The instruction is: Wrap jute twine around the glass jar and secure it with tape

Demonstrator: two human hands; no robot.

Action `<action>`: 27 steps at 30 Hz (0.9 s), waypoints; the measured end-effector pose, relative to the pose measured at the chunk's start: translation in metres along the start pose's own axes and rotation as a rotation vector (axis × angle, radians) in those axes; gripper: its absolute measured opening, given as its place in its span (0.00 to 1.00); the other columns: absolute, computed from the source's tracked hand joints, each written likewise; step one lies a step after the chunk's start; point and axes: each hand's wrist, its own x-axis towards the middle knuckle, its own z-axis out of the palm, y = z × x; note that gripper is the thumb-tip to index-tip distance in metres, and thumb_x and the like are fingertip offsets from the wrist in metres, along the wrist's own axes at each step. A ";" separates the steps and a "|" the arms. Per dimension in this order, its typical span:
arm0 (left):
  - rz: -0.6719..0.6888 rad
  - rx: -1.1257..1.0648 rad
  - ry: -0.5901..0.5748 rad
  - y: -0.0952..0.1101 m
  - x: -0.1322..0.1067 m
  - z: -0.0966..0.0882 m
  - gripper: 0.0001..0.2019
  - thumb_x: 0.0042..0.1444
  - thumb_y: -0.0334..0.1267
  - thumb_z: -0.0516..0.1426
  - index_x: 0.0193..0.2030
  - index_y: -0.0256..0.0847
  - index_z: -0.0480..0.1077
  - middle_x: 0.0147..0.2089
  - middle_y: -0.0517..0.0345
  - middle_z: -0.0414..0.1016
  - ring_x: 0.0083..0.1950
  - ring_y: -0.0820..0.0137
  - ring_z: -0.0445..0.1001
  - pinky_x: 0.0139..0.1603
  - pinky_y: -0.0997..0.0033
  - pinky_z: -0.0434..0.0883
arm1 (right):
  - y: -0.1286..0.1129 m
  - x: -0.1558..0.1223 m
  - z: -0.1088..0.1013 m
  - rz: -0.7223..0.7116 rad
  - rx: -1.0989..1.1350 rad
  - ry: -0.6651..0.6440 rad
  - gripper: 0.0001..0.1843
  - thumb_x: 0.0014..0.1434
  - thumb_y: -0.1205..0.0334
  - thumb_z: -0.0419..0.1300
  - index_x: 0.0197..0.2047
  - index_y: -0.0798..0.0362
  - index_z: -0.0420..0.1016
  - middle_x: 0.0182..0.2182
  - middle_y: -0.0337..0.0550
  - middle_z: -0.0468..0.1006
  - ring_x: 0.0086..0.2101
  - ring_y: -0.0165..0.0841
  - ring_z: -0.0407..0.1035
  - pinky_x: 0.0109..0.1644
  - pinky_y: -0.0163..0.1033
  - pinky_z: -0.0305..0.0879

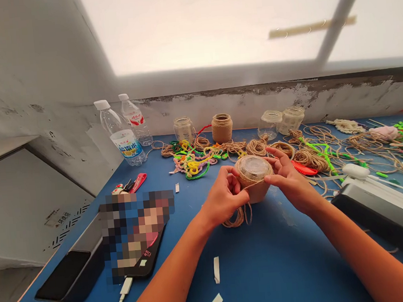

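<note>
Forearms angled inward, wrists raised. Left hand (223, 196) and right hand (289, 183) grip a twine-wrapped jar (254, 179) between them over the blue table (267, 262); loose twine (237, 217) hangs below, its strand probably pinched.

We saw a deep blue tabletop (278, 266), and on it a jar (252, 186) striped in fine rows of tan twine (246, 181). Beyond it lay a tangle of pipe cleaners (191, 163) in neon green, yellow and pink. A red comb (303, 168) sat among tan coils (311, 159), and a water bottle (114, 125) carried a blue-and-white label (127, 144) with orange fruit.
</note>
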 end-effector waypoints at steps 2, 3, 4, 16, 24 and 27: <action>-0.001 -0.006 -0.024 0.001 -0.001 0.000 0.16 0.47 0.29 0.58 0.41 0.42 0.57 0.25 0.73 0.56 0.27 0.78 0.55 0.28 0.77 0.57 | -0.001 0.000 -0.001 0.012 0.059 -0.014 0.40 0.48 0.60 0.70 0.62 0.37 0.58 0.54 0.43 0.70 0.58 0.45 0.64 0.65 0.54 0.54; -0.005 -0.001 -0.042 0.002 -0.001 -0.001 0.15 0.46 0.29 0.58 0.39 0.42 0.58 0.25 0.73 0.56 0.27 0.78 0.55 0.28 0.77 0.57 | -0.001 0.000 -0.001 0.016 0.081 -0.018 0.40 0.48 0.60 0.70 0.61 0.37 0.59 0.55 0.42 0.70 0.58 0.44 0.64 0.65 0.53 0.53; -0.007 0.014 -0.056 0.003 -0.001 -0.002 0.14 0.46 0.29 0.58 0.38 0.42 0.58 0.26 0.72 0.57 0.27 0.78 0.55 0.28 0.77 0.57 | -0.001 0.000 0.000 0.019 0.097 -0.019 0.39 0.48 0.61 0.70 0.61 0.37 0.60 0.55 0.41 0.71 0.59 0.44 0.63 0.66 0.53 0.53; 0.171 0.306 0.193 0.013 -0.001 -0.010 0.03 0.53 0.33 0.56 0.34 0.40 0.71 0.27 0.66 0.68 0.24 0.78 0.58 0.26 0.76 0.58 | 0.001 0.000 0.005 0.027 0.087 -0.028 0.32 0.49 0.62 0.69 0.57 0.39 0.67 0.54 0.39 0.73 0.59 0.43 0.63 0.67 0.51 0.52; 0.220 0.354 0.120 0.015 -0.006 -0.004 0.05 0.55 0.38 0.60 0.33 0.39 0.73 0.20 0.68 0.62 0.22 0.78 0.58 0.25 0.76 0.57 | 0.003 0.002 0.004 0.040 0.066 -0.025 0.33 0.49 0.61 0.69 0.57 0.39 0.67 0.55 0.39 0.71 0.60 0.43 0.61 0.67 0.51 0.52; 0.302 0.372 0.178 0.015 -0.005 -0.005 0.04 0.55 0.38 0.61 0.32 0.39 0.74 0.25 0.65 0.65 0.26 0.76 0.61 0.29 0.75 0.61 | 0.003 0.002 0.003 0.043 0.067 -0.029 0.32 0.49 0.61 0.68 0.58 0.39 0.66 0.54 0.39 0.72 0.59 0.43 0.62 0.67 0.51 0.52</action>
